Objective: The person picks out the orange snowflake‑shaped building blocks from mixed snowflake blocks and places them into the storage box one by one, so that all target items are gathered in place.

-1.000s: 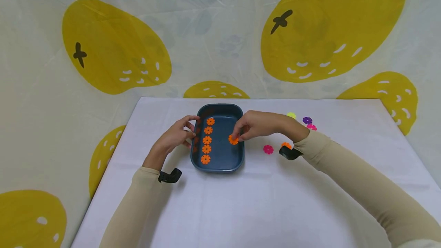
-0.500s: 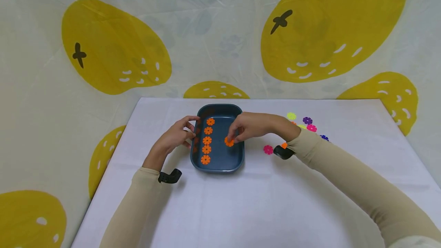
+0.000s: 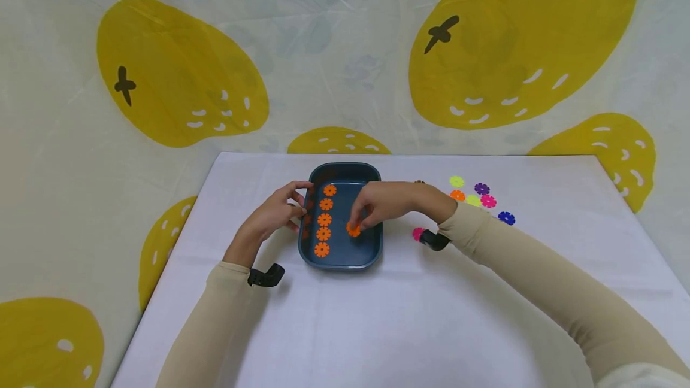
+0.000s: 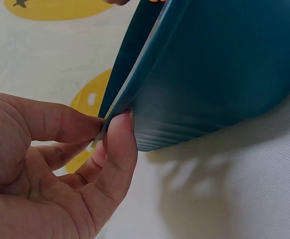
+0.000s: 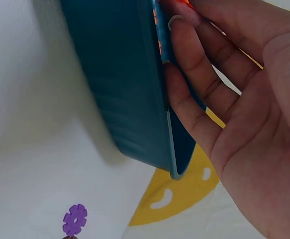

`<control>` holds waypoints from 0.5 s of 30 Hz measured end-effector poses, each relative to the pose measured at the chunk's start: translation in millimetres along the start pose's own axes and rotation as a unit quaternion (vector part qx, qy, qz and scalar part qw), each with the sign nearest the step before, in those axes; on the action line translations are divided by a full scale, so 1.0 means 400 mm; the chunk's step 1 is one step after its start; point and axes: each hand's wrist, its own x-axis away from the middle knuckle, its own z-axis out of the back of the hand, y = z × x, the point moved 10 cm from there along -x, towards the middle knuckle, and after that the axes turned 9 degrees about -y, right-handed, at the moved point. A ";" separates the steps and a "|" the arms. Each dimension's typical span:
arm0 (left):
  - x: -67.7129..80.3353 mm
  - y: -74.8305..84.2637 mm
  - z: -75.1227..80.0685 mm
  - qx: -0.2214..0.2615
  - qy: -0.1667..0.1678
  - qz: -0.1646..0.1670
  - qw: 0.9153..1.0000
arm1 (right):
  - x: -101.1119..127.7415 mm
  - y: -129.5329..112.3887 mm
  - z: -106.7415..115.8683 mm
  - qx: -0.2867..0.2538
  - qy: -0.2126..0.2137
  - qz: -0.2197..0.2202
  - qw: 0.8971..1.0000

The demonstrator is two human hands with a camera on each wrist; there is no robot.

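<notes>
1. L hand: grips dk teal-blue tray by its L rim, thumb one side & fingers the other, per L wrist view.
2. R hand: over R half of tray, fingertips pinching orange notched disc. Disc is inside tray outline; can't tell if it touches tray floor.
3. Five orange discs lie in a col. along tray's L side; held one is R of col., apart from it.
4. Tray sits on white-covered counter, long sides running away from person.
5. R of tray, loose cluster beyond R forearm: purple disc, pink disc, blue disc, loose orange disc, 2 yellow-green discs.
6. Magenta disc nearer tray, partly hidden by black R wrist cam.
7. Dk disc mostly hidden behind R hand/wrist.
8. Beige sleeves both arms; black L wrist cam too.
9. Bkgd: whitish drape, print is pictorial: yellow fruit w/ dk stem marks, white dashes.
</notes>
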 end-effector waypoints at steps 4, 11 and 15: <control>0.000 0.001 -0.002 0.002 -0.002 -0.001 1.000 | -0.013 -0.004 -0.005 0.002 -0.011 0.001 1.000; 0.001 0.003 -0.002 0.005 -0.006 -0.008 1.000 | -0.036 -0.002 -0.018 0.000 -0.027 -0.003 1.000; -0.001 0.004 -0.001 0.008 -0.008 -0.015 1.000 | -0.049 0.003 -0.027 -0.005 -0.033 -0.010 0.999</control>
